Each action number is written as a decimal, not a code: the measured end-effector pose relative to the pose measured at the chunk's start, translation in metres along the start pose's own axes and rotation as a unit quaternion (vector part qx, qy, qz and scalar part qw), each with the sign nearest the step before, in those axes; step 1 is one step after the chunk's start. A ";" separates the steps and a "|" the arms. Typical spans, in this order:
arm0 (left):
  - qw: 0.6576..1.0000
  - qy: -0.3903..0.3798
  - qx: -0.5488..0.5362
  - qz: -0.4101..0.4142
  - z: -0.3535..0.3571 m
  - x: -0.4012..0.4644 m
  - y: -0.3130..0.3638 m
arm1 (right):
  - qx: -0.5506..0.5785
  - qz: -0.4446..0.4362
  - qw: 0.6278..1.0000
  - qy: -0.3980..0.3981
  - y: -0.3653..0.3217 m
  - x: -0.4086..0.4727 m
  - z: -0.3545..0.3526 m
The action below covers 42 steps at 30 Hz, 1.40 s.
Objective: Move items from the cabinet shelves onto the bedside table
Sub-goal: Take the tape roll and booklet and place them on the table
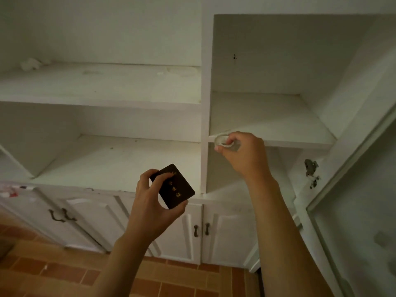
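Left hand [153, 202] grips dark booklet [174, 187]; right hand [243, 155] half-hides its pinched tape roll [222, 140].

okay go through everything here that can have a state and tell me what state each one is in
Left hand: closed on dark booklet, held tilted.
Right hand: pinching clear tape roll at the shelf edge.
Lower cabinet doors: shut.
Right glass door: swung open.

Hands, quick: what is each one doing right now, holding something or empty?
Left hand: closed on a dark booklet with gold lettering.
Right hand: closed on a small clear ring-shaped roll at the shelf edge.
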<state>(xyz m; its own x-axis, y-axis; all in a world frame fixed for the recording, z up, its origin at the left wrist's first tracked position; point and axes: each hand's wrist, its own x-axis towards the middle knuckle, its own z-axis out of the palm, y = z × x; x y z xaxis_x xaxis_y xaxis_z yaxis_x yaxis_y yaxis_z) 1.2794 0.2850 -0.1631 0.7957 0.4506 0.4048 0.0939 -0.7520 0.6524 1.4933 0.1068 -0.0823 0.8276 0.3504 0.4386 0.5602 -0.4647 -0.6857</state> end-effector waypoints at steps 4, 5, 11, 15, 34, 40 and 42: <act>0.999 0.041 0.011 -0.011 -0.052 -0.027 -0.016 | 0.049 -0.029 0.998 -0.007 -0.042 -0.047 0.021; 0.999 0.048 0.015 -0.015 -0.067 -0.036 -0.020 | 0.058 -0.034 0.998 -0.008 -0.052 -0.058 0.025; 0.993 0.107 0.030 -0.038 -0.147 -0.081 -0.036 | 0.088 -0.056 0.994 -0.036 -0.114 -0.109 0.045; 0.989 0.137 0.035 -0.051 -0.191 -0.117 -0.045 | 0.095 -0.085 0.990 -0.064 -0.161 -0.140 0.055; 0.927 0.317 0.130 -0.153 -0.395 -0.329 -0.093 | 0.173 -0.248 0.926 -0.225 -0.380 -0.287 0.174; 0.888 0.387 0.147 -0.201 -0.437 -0.394 -0.112 | 0.216 -0.303 0.881 -0.291 -0.443 -0.329 0.217; 0.874 0.409 0.150 -0.217 -0.449 -0.412 -0.117 | 0.230 -0.320 0.863 -0.317 -0.463 -0.343 0.232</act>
<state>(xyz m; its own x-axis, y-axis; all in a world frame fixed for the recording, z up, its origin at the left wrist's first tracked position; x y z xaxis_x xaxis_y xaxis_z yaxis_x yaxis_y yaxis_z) 0.6717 0.4030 -0.1187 -0.0359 0.8253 0.5636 0.5308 -0.4621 0.7105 0.9413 0.3906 -0.0506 0.0863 0.8578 0.5067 0.7005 0.3094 -0.6431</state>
